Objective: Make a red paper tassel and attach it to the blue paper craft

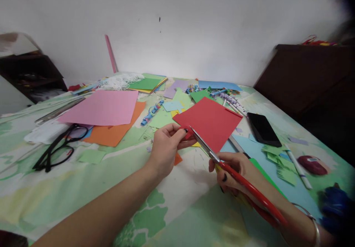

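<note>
My left hand (163, 151) is closed in a pinch, with thumb and fingers on a small piece of red paper (189, 130). Where this piece ends against the large red sheet (209, 119) behind it is hard to make out. My right hand (235, 165) is wrapped around red-handled scissors (252, 188), gripping them near the pivot. Their blades point up and left, and the tips are right beside the red paper at my left fingertips. Something yellow shows under my right fingers, partly hidden. A pale blue sheet (252, 151) lies beneath my right forearm.
Left: black glasses (59, 152), a pink sheet (102, 108) over an orange sheet (111, 134). Behind: white yarn (122, 81), stacked coloured paper (146, 83), a blue patterned clip-like strip (152, 112). Right: a phone (263, 128), green scraps (285, 169), a white marker (299, 169), a dark red object (312, 165).
</note>
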### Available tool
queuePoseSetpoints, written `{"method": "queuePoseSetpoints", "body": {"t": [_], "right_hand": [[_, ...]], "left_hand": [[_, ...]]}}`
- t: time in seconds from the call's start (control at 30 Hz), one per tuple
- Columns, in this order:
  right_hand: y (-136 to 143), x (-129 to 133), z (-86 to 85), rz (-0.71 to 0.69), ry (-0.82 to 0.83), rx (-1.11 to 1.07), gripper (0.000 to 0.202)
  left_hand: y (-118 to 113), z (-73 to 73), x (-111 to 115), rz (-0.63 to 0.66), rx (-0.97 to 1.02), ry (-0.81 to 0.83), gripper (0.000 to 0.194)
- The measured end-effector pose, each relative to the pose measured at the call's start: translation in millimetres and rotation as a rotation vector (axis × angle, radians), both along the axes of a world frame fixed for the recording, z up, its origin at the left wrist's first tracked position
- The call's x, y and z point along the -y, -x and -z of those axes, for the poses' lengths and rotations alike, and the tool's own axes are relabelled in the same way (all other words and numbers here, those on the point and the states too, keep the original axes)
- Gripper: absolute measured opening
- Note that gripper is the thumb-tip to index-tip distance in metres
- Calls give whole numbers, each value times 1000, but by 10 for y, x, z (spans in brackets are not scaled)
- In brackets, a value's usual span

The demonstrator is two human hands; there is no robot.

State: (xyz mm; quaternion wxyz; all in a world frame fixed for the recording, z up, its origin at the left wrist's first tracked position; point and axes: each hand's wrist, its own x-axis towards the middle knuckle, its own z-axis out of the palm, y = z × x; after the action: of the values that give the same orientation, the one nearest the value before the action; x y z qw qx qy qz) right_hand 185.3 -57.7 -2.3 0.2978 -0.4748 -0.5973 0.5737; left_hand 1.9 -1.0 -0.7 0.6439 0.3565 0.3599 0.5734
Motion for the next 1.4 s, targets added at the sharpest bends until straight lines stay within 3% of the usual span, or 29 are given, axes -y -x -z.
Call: {"method": "queuePoseSetpoints", "body": {"t": [1.4], "right_hand": [[24, -17, 7, 61, 50, 20, 44]], "left_hand": [[2, 29, -12, 7, -15, -20, 9]]}}
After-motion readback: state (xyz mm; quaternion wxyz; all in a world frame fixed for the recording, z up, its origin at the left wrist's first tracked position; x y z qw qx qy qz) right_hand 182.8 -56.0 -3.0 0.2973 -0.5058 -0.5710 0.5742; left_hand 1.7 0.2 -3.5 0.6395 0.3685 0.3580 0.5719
